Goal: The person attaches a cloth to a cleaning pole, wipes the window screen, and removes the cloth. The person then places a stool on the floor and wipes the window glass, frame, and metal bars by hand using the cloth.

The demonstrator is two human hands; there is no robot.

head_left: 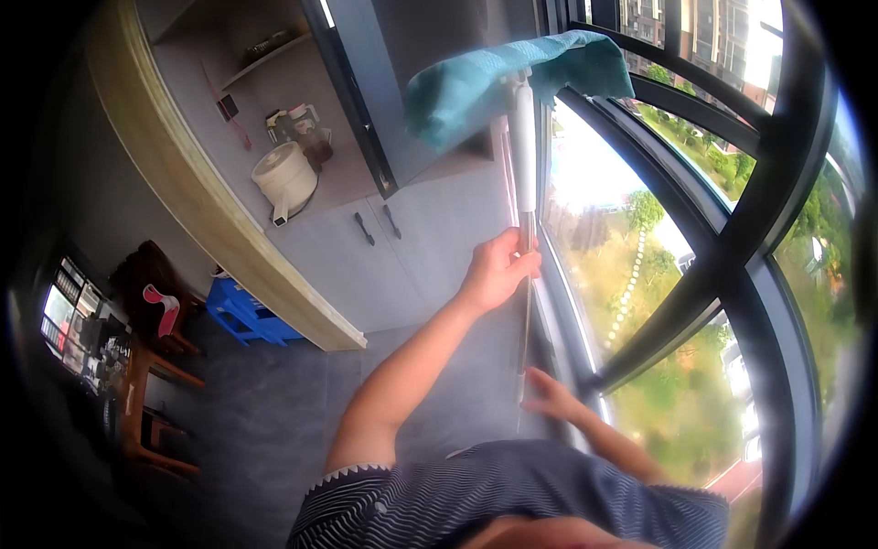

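My left hand (pixel 501 269) is wrapped round the metal pole of a mop (pixel 524 151), just below its white upper section. The mop stands nearly upright with its head at the top. A teal cloth (pixel 494 78) is draped over that head, beside the window frame. Lower down, my right hand (pixel 549 396) is by the bottom part of the pole, blurred, with its fingers apart. Whether it touches the pole is not clear.
Tall windows (pixel 604 238) with dark frames run along the right. At the left are a cabinet (pixel 430 256) with an open dark door (pixel 439 119), a cream pot (pixel 285 176), a blue stool (pixel 242 311) and wooden chairs (pixel 151 274).
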